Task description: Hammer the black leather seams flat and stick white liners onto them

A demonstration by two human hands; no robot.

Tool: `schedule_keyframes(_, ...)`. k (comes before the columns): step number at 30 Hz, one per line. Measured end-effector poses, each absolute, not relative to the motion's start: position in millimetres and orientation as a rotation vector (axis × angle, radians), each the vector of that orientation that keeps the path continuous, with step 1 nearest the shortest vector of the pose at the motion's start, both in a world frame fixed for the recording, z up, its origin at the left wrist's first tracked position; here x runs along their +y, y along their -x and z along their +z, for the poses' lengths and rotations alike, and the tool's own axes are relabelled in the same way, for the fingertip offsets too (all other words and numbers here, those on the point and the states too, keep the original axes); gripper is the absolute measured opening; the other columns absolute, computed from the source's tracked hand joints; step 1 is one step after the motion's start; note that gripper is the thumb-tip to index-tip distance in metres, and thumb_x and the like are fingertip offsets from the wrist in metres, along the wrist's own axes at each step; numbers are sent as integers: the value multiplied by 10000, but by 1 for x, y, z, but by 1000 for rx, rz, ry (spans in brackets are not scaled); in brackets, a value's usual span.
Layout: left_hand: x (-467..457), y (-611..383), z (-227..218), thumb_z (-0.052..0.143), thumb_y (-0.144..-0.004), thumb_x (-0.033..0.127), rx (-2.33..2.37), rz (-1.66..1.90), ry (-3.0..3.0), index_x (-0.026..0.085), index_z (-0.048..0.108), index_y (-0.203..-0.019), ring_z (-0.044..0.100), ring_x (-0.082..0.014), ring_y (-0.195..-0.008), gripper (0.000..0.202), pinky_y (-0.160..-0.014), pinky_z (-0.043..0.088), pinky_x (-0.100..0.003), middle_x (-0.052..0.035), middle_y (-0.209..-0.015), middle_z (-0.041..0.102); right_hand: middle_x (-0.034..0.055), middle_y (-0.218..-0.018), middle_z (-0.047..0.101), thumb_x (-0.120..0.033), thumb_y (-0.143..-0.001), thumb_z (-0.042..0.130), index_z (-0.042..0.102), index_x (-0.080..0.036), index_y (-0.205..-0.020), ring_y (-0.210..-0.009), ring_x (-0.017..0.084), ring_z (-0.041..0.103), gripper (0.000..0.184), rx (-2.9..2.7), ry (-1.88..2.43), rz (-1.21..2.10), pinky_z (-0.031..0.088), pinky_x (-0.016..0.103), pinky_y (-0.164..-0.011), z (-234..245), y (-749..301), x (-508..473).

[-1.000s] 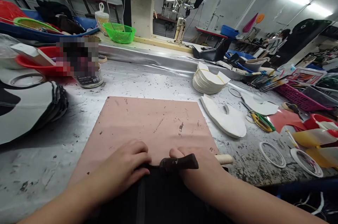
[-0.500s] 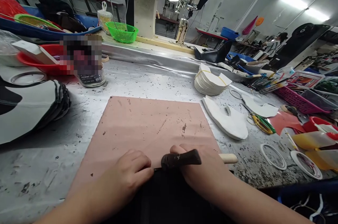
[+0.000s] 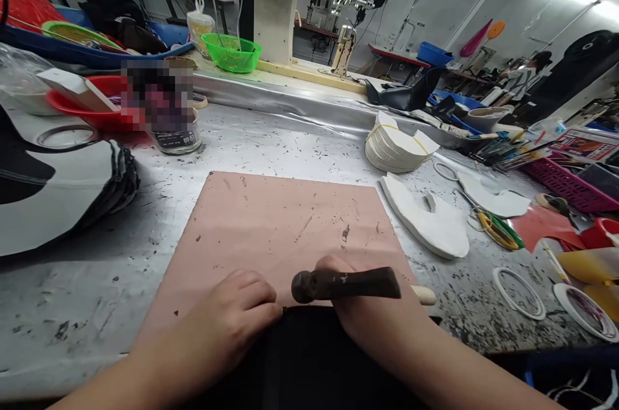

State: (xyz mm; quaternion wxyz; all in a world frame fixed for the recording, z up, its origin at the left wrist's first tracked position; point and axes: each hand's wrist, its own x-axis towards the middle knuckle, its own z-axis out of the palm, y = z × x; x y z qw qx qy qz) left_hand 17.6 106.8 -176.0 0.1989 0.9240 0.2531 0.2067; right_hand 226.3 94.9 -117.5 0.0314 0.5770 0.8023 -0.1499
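Note:
A hammer with a dark metal head (image 3: 345, 284) and a pale wooden handle (image 3: 424, 295) is held in my right hand (image 3: 372, 320), whose fingers are closed round it. The hammer head is above the top edge of a black sheet of material (image 3: 309, 345) at the bottom middle. My left hand (image 3: 242, 307) is closed, with thumb and forefinger together at the left corner of that edge. Both hands are over the near part of a pink board (image 3: 290, 223). What lies under my right palm is hidden.
Stacked black-and-white cut pieces (image 3: 72, 197) lie at left, near a red bowl (image 3: 91, 120) and a jar (image 3: 176, 139). At right are white shaped pieces (image 3: 425, 216), scissors (image 3: 493, 229) and tape rolls (image 3: 517, 294). A sewing machine (image 3: 275, 10) stands behind.
The hammer head looks larger and sits slightly higher, its far end swung to the right. My left hand stays at the black edge. The whole view has shifted a little.

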Motion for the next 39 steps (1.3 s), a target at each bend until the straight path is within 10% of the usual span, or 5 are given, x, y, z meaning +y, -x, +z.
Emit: schedule_keyframes(39,86,-4,-175,396,-900,90,977,643,-2589,193,587,-926,539,-168,-759,219,-686,447,-298,-27,-799,593,9,-723,625,-89,-810,480,559,-204,-831,-607,163,557,141,2604,-1324,-386,273,263,-504,-108,-208,105)
